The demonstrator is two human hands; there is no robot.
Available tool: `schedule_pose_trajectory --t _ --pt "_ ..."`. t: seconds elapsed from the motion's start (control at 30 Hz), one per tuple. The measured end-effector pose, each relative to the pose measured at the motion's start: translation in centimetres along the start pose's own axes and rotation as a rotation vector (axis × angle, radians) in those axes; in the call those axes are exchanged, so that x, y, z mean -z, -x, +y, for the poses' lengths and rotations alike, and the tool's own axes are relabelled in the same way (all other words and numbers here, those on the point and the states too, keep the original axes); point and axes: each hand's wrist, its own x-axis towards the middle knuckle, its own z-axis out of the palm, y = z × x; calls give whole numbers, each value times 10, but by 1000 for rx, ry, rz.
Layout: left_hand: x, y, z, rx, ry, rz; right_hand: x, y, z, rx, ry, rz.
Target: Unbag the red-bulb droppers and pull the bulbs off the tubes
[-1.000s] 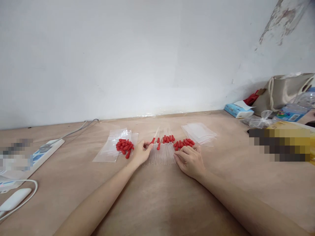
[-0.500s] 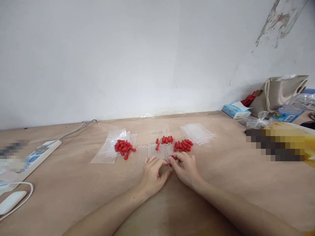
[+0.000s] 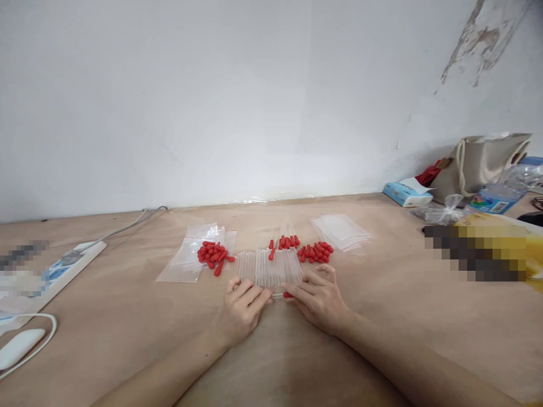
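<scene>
A row of clear glass dropper tubes (image 3: 269, 267) lies on the wooden table (image 3: 382, 316). Just in front of it, my left hand (image 3: 242, 308) and my right hand (image 3: 319, 298) pinch the two ends of one thin tube with a red rubber cap (image 3: 287, 294), held level between them. Loose red caps lie in a pile at the left (image 3: 213, 252) and another at the right (image 3: 316, 251). A few capped droppers (image 3: 285, 243) rest behind the tubes.
Clear plastic bags lie at the left (image 3: 186, 263) and in a stack at the right (image 3: 341, 230). A white power strip (image 3: 68, 263) and a white mouse (image 3: 19, 347) are far left. A tissue box (image 3: 405, 192), a canvas bag (image 3: 481, 164) and clutter stand far right.
Both hands have drawn back from the caps and tubes toward me. They came together and now hold one tube with a red cap between them.
</scene>
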Motion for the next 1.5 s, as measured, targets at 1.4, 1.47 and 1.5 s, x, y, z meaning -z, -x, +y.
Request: schedule_pose_trajectory --t 1.4,1.47,1.5 --pt "-4 29 -61 291 267 -147 -6 -44 57 -399 279 -175" --pt "1 29 -68 249 249 -212 -9 -43 58 -379 312 -166" --pt "2 30 -72 231 238 -236 -10 -43 58 -373 319 -164"
